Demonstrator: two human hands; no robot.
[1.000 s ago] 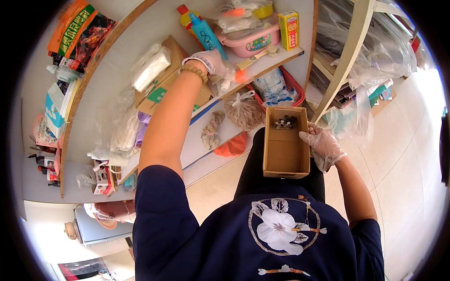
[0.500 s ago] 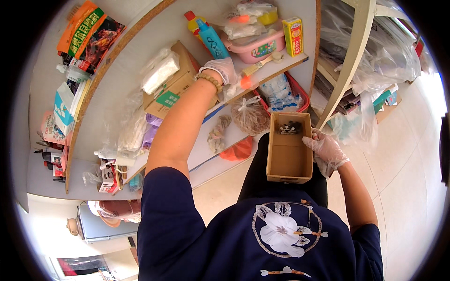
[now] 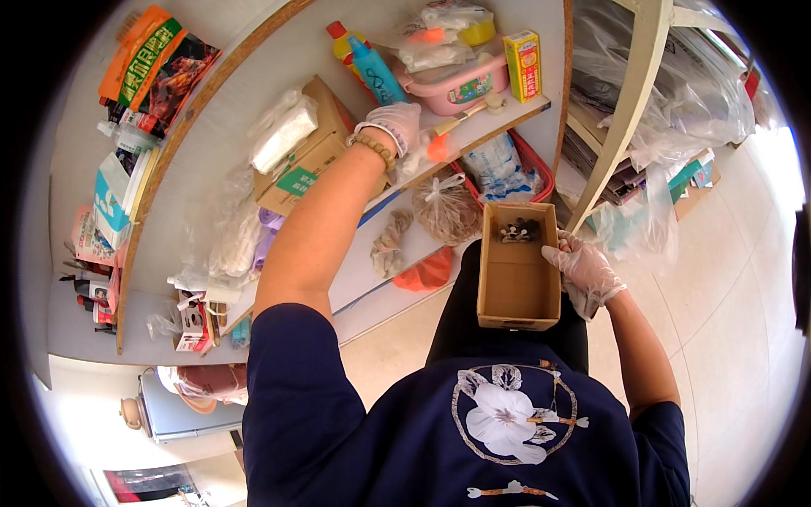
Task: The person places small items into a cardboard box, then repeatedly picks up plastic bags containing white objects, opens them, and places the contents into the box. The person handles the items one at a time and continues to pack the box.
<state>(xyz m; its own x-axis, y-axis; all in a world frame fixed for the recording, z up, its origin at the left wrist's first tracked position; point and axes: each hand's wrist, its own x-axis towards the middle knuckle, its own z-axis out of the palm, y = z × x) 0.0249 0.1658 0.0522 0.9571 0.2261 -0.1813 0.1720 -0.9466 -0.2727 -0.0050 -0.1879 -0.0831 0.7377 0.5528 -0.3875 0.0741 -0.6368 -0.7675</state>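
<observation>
Your L hand (image 3: 395, 128), in a thin clear glove, is over at the shelf (image 3: 507, 118); your R hand (image 3: 587, 269) has the open carton (image 3: 519, 279). From the L fingers the carton lies approx. 4–5 o'clock, well apart, long axis running 12 to 6; the R hand is clearly nearer, gripping its 3 o'clock wall. R thumb hooks over that wall w/ the other fingers outside, so they're closed on card. L fingers point away from the cam, hidden past the knuckles (can't tell if they're spread or pinching anything).

Nearest the L hand: a blue bottle (image 3: 377, 74) at approx. 11–12 o'clock, smooth plastic, slim, axis leaning 11 to 5. A brush (image 3: 460, 122) lies at 3 o'clock, pale bristles toward you; a bigger cardboard box (image 3: 334, 131) sits at 9, just beside.

Carton's matte brown card, a deep rectangle; small dark and whitish bits (image 3: 519, 230) cluster at its 12 o'clock end, too tiny to ID. Farther off at approx. 2 o'clock: a pink tub (image 3: 439, 95), rounded smooth plastic, next to an upright yellow box (image 3: 524, 68), sharp-edged, printed.
</observation>
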